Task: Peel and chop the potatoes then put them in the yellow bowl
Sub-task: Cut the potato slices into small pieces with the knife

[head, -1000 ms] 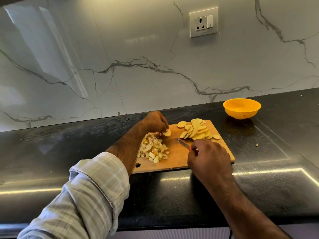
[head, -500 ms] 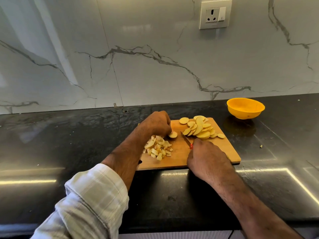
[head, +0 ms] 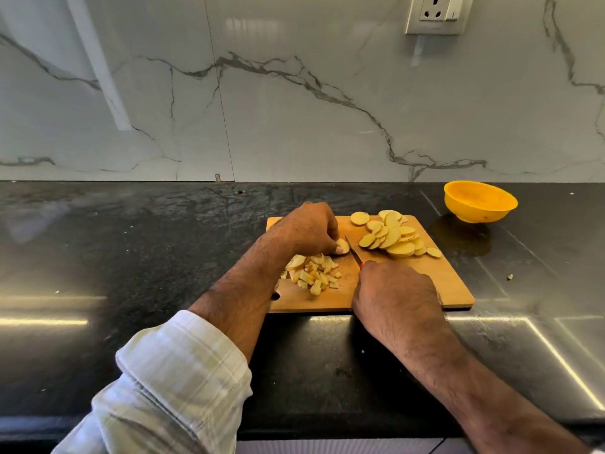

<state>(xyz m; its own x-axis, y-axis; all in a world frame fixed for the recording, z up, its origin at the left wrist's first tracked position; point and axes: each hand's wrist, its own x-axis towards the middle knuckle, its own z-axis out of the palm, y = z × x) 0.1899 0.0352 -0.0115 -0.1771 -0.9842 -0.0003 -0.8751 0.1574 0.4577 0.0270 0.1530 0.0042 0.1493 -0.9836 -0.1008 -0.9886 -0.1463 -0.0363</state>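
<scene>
Black countertop [head: 131, 257] carries cutting board [head: 442, 283] and yellow bowl [head: 479, 203].

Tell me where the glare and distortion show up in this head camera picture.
Head view: bright streaks of glare lie across the glossy black counter, on both sides of the cutting board; the marble wall reflects pale light patches; wide-angle bending stretches the sleeve at the bottom edge; the yellow bowl mirrors faintly on the counter; the potato slices look sharp.

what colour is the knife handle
Red: a sliver of the knife handle shows above the right hand, head view.
</scene>
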